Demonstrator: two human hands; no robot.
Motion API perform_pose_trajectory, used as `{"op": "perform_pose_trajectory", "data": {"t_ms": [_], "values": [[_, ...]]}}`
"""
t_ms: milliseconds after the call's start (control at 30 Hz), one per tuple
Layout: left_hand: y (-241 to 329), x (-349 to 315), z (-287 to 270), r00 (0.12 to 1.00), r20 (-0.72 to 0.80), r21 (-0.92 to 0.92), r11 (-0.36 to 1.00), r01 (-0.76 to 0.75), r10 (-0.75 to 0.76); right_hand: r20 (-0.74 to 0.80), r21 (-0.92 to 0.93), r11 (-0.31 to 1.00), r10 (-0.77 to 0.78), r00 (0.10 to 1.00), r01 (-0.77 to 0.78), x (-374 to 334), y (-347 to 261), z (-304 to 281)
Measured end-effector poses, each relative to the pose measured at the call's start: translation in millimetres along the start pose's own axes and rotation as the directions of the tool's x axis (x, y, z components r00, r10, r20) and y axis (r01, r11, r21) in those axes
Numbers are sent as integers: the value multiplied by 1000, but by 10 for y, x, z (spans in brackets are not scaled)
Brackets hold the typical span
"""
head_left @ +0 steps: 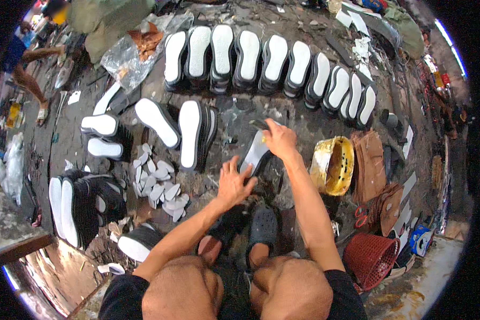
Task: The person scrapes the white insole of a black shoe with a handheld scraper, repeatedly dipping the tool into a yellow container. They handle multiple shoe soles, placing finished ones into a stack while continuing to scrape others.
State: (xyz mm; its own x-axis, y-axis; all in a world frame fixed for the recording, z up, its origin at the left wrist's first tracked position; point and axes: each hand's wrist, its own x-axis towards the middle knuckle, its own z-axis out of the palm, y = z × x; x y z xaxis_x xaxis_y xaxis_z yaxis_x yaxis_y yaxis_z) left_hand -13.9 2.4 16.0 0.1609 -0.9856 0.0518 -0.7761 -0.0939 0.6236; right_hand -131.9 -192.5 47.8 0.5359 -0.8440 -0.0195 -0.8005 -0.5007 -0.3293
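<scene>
A single shoe sole with a light grey top (255,152) lies on the floor between my hands. My left hand (233,183) is open, its fingers spread at the sole's near end; whether they touch it I cannot tell. At the far end my right hand (280,140) is closed on a short dark tool (259,124) whose kind is not clear. Left of them stand stacks of white-topped soles (190,136). Small grey-white leaf-shaped pieces (157,178) are heaped nearer my left forearm.
Stacked white-topped soles (248,56) curve along the far side. A yellow-stained tub (325,165), brown sheets (369,165), red-handled scissors (361,216) and a red basket (368,258) stand or lie right. More soles (69,208) are at left. Another person's leg (29,82) shows far left.
</scene>
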Motion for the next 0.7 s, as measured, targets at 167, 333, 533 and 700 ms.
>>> {"op": "perform_pose_trajectory", "data": {"t_ms": [167, 333, 533, 700], "values": [[-260, 39, -474, 829, -483, -355, 928, 110, -283, 331, -32, 937, -319, 888, 348, -340, -743, 201], [-324, 198, -1007, 643, -708, -404, 914, -28, -293, 129, 324, 856, -462, 877, 403, -1094, -903, 257], [-74, 42, -285, 987, -157, -181, 983, 16, -45, -144, 363, 879, -276, 950, 310, -357, -66, -448], [-32, 20, 38, 1000, -11, -182, 983, 27, -29, 89, 170, 974, -170, 981, 153, 419, 539, -260]]}}
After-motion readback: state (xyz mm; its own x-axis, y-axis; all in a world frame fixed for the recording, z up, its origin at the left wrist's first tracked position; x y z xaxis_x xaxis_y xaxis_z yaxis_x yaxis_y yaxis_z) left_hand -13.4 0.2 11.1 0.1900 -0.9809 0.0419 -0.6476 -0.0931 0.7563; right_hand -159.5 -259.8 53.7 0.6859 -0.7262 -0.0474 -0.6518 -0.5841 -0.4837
